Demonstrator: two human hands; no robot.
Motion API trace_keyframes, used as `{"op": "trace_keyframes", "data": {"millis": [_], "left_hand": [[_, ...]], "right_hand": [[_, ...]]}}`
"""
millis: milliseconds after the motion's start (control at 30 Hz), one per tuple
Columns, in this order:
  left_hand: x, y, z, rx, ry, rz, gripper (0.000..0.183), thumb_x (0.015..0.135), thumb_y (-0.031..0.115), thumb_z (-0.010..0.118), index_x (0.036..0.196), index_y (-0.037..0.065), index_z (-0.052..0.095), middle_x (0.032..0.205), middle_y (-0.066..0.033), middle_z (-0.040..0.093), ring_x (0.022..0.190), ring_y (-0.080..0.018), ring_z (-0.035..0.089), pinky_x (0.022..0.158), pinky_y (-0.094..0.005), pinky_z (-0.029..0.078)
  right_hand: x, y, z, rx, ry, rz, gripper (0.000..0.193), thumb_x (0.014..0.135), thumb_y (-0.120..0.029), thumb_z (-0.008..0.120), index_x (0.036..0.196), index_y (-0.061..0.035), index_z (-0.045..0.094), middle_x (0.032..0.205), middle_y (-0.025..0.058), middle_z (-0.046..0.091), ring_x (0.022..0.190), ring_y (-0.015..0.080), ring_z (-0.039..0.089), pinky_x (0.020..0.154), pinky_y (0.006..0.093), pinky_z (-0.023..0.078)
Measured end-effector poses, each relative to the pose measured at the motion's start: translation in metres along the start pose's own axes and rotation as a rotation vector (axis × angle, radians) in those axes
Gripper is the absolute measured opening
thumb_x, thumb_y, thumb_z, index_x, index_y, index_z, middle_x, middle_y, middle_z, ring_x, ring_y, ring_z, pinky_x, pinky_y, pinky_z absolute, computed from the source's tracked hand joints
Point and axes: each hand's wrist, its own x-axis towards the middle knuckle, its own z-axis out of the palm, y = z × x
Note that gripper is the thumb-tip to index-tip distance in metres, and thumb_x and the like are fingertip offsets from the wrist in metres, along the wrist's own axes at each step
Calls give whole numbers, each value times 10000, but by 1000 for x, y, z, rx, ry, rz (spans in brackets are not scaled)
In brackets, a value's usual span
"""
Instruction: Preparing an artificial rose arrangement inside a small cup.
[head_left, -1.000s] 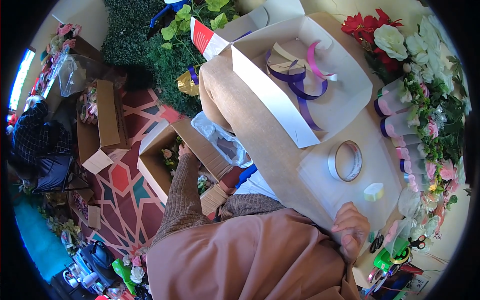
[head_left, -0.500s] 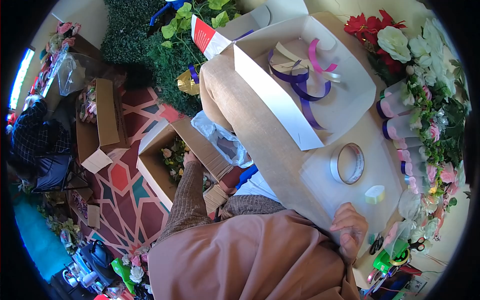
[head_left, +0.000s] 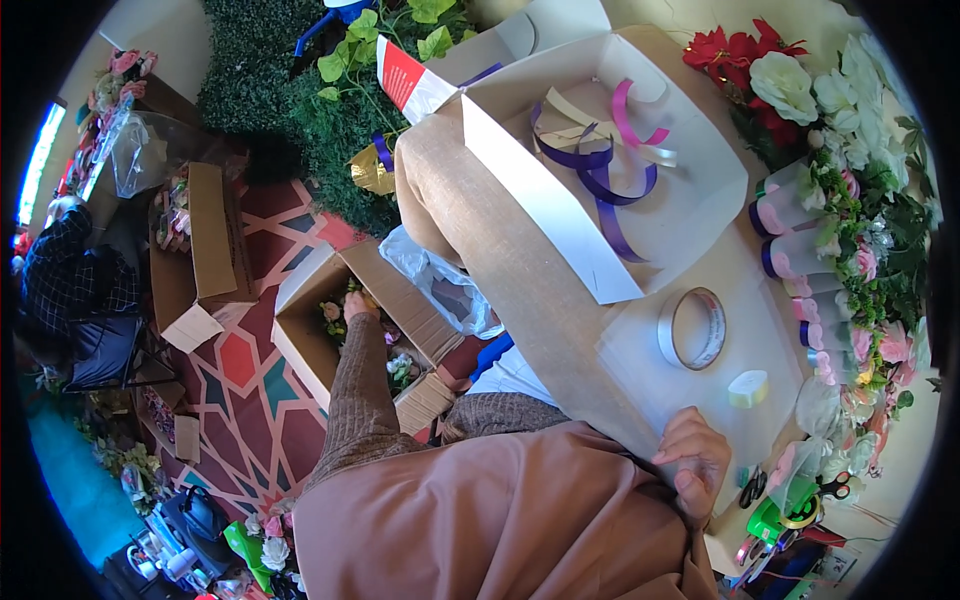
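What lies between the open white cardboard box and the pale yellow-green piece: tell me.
The head view shows a white, ring-shaped tape roll.

The open brown cardboard box [head_left: 400, 300] looks matt and a bit rough. The pink and green flowers [head_left: 331, 312] in it look like cloth and plastic. The tan, cloth-topped desk [head_left: 520, 260] looks dull and woven. The thin see-through sheet [head_left: 632, 362] looks smooth and shiny, like plastic. The big white open box [head_left: 545, 195] looks like smooth card. The curly purple ribbon [head_left: 572, 156] looks silky. The pale bluish bag [head_left: 401, 254] is thin, crinkly plastic. The brown ribbed sleeve [head_left: 362, 385] is knit; the pinkish-brown top [head_left: 480, 510] is smooth cloth.
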Motion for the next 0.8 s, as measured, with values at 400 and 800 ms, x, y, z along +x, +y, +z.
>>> {"op": "trace_keyframes", "data": {"millis": [400, 800], "left_hand": [[9, -39, -134, -819, -193, -45, 240, 669, 47, 613, 906, 36, 578, 733, -92, 568, 649, -204, 567, 583, -315, 462], [-75, 138, -335, -1623, -724, 658, 621, 638, -6, 616, 1217, -43, 393, 1156, -148, 512, 1093, -262, 532, 979, -374, 403]], "right_hand": [[-8, -4, 5, 5, -17, -47, 243, 698, -238, 590, 762, -13, 652, 674, 76, 593, 667, 205, 489, 657, 318, 373], [-22, -19, 0, -10, -19, -123, 207, 694, -191, 604, 803, -30, 676, 703, 69, 607, 696, 213, 516, 698, 316, 385]]}}
